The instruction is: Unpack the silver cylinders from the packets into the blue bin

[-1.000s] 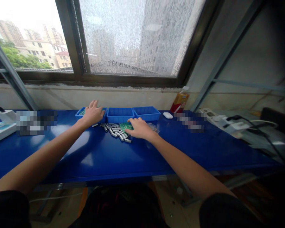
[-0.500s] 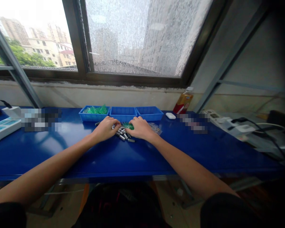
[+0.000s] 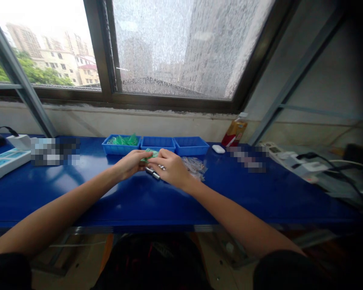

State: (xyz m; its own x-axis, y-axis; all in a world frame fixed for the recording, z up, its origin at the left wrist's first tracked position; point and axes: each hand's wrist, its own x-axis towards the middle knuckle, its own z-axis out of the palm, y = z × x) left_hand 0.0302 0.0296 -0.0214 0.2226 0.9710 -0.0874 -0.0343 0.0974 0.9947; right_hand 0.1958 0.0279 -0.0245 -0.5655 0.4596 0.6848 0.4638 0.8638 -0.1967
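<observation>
My left hand [image 3: 132,163] and my right hand [image 3: 171,169] meet over the middle of the table. Between them, pinched in the fingers of both, is a small green plastic bag [image 3: 151,154]. Small silvery metal cylinders [image 3: 153,173] lie on the table just under my hands; my right hand hides part of them. Beside my right hand rests a heap of clear plastic packets [image 3: 195,166], whose contents I cannot make out.
Behind my hands three blue bins stand in a row: the left bin [image 3: 104,146] holds green bags, then come the middle bin [image 3: 157,146] and right bin [image 3: 192,148]. A white case [image 3: 218,149] and a drink bottle [image 3: 236,131] stand right. Power strips [image 3: 7,161] lie at left.
My hands have come together and lifted from the metal cylinders. The green bag that lay by the pile is now up between my fingers.
</observation>
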